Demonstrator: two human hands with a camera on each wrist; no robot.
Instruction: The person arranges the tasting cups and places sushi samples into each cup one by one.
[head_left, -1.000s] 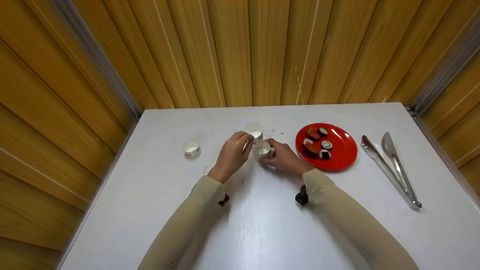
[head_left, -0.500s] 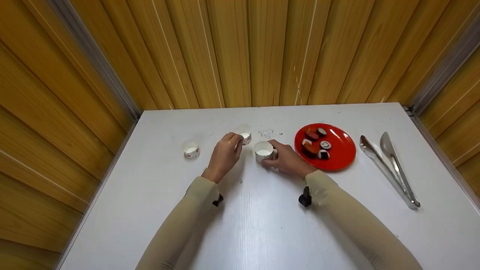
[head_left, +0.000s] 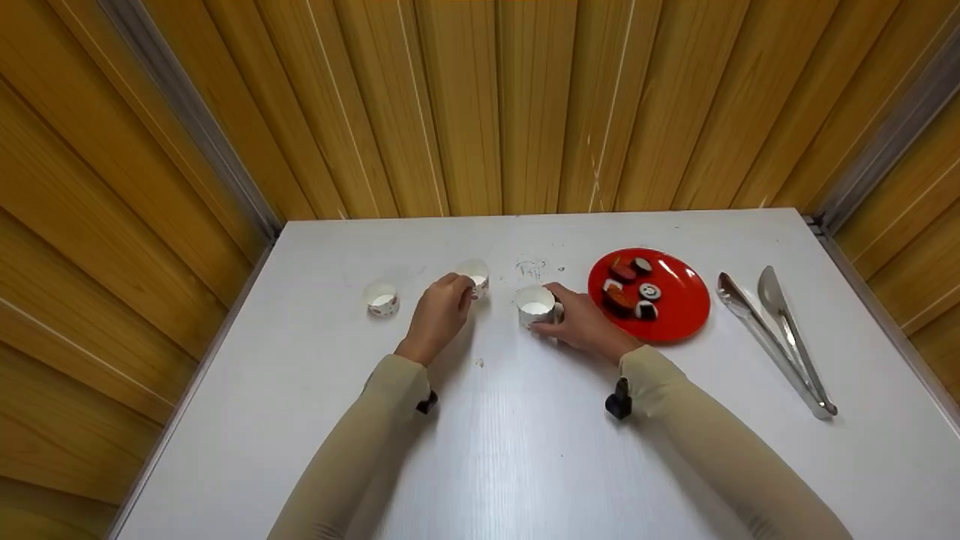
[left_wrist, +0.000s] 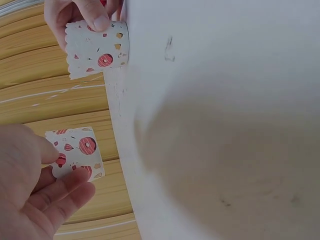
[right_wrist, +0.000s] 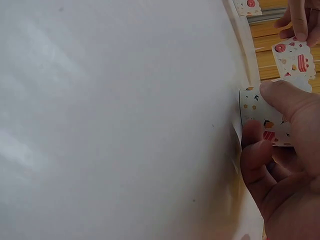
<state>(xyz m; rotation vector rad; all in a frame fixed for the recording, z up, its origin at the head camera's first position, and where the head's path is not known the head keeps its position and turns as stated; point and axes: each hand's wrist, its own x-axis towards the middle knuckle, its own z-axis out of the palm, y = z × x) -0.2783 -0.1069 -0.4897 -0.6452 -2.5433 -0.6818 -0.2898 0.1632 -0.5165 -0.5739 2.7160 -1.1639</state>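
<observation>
My left hand (head_left: 437,315) pinches the side of a paper baking cup (head_left: 480,286) between thumb and fingers. In the left wrist view that baking cup (left_wrist: 82,150), printed with doughnuts, is held up off the table with its base towards it. My right hand (head_left: 589,322) grips a second paper baking cup (head_left: 534,309) by its right side, mouth up, on or just above the table. The right wrist view shows thumb and curled fingers around this baking cup (right_wrist: 257,107). A third baking cup (head_left: 382,301) stands upright to the left of my left hand.
A red plate (head_left: 686,304) with several sushi pieces (head_left: 621,298) lies just right of my right hand. Further right, metal tongs (head_left: 787,349) rest with their arms spread. Wood-patterned panels (head_left: 525,105) rise behind the white table (head_left: 510,450).
My left hand has drawn its baking cup leftward, away from the other. My right hand has shifted its cup slightly right and towards me. The gap between the two cups has widened.
</observation>
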